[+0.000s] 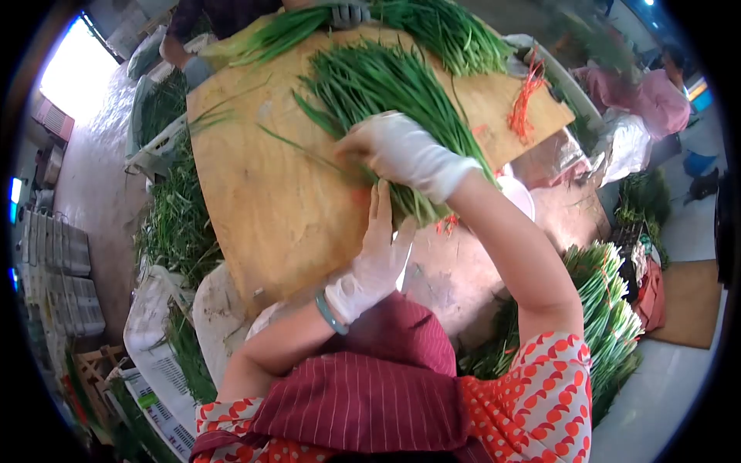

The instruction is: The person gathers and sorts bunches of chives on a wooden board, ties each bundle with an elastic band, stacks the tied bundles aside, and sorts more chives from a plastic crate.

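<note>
A bunch of garlic chives [386, 85] lies on the wooden board [262, 208], its stem ends at the near edge. My right hand [405, 150], in a white glove, bends over the lower part of the bunch. Its fingertips are smeared by motion and appear pinched on chive leaves; a thin loose leaf [297, 147] runs out from them to the left. My left hand [374, 251], also gloved, is beside the stem ends with its fingers stretched out and apart. The thumb is close to the stems; whether it presses them cannot be made out.
Red ties [527, 104] lie at the board's right. Across the board, a co-worker's gloved hand [349, 14] rests among more chives [444, 35]. Loose greens [177, 216] fill crates at left. Tied bundles [606, 309] stand at lower right. Another person [648, 96] is at far right.
</note>
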Demonstrator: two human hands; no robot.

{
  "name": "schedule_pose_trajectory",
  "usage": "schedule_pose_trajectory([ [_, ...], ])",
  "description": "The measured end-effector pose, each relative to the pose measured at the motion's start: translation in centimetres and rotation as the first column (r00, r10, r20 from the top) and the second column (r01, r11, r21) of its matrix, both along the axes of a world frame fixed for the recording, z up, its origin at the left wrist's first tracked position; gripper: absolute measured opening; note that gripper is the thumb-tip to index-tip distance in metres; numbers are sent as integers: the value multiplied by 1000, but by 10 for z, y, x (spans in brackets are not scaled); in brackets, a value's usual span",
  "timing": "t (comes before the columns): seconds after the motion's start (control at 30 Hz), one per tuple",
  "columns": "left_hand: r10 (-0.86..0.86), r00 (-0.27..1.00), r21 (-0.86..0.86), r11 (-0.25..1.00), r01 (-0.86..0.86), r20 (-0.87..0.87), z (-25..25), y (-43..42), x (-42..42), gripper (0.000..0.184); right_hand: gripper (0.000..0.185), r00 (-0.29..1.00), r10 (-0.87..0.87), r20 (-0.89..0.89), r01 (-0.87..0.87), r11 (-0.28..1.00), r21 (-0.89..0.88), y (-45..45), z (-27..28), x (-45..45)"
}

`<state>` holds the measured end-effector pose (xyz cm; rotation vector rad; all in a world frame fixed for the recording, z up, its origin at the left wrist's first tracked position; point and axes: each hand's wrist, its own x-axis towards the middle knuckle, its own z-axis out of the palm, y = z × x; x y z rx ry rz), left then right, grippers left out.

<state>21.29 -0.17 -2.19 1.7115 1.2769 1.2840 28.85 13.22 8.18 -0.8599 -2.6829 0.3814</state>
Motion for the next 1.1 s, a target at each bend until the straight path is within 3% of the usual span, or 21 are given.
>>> schedule_pose_trajectory([
  [0.03, 37, 999, -44, 998, -36, 29, -9, 1, 2, 56, 26, 992, 88, 95, -100, 987, 129, -3, -17, -14],
  [0.13, -67, 987, -84, 993, 81, 149, -7, 7, -1, 48, 17, 836, 23, 548, -203, 941, 270, -12, -48, -40],
  [0.2, -38, 988, -113, 992, 56, 153, -4, 5, -1, 43, 14, 824, 32, 566, -197, 952, 234, -12, -50, -43],
  [0.27, -32, 949, -232, 967, 110, 314, 1, 6, -3, 38, 12, 810, 20, 586, -175, 962, 210, -7, -48, -38],
  [0.33, -46, 929, -236, 962, 141, 367, 4, 6, -10, 33, 9, 867, 84, 490, -209, 956, 205, -2, -44, -30],
  [0.4, 119, 990, 30, 992, -121, 78, 12, 6, -26, 23, 7, 899, 63, 434, -171, 961, 215, -2, -31, -18],
  [0.43, 112, 991, 40, 993, -116, 76, 11, 12, -33, 23, 7, 937, 52, 346, -126, 973, 194, -4, -18, -9],
  [0.5, 331, 806, -269, 937, -222, 491, 6, 24, -42, 22, 8, 970, 1, 243, -39, 987, 153, -4, -10, 5],
  [0.53, 325, 808, -260, 940, -220, 491, 6, 32, -42, 22, 8, 971, -4, 239, -36, 986, 161, -2, -10, 10],
  [0.6, 352, 891, -188, 933, -308, 287, 7, 46, -40, 26, 8, 991, -69, 112, 58, 994, 93, -3, -12, 20],
  [0.73, 278, 893, -279, 943, -182, 355, 4, 65, -26, 24, 10, 980, -195, 47, 186, 972, 143, -9, -12, 23],
  [0.77, 309, 889, -261, 938, -226, 339, 10, 66, -23, 22, 11, 980, -200, 3, 196, 965, 175, -10, -15, 25],
  [0.83, 368, 882, -248, 921, -301, 296, 26, 62, -14, 18, 12, 976, -218, -10, 215, 951, 221, -9, -17, 25],
  [0.93, 371, 860, -221, 925, -309, 349, 7, 67, -16, 17, 9, 966, -258, 7, 249, 939, 239, -9, -19, 22],
  [1.1, 315, 946, -115, 945, -305, 81, 14, 68, -19, 16, 5, 962, -267, 59, 228, 903, 365, -10, -15, 22],
])
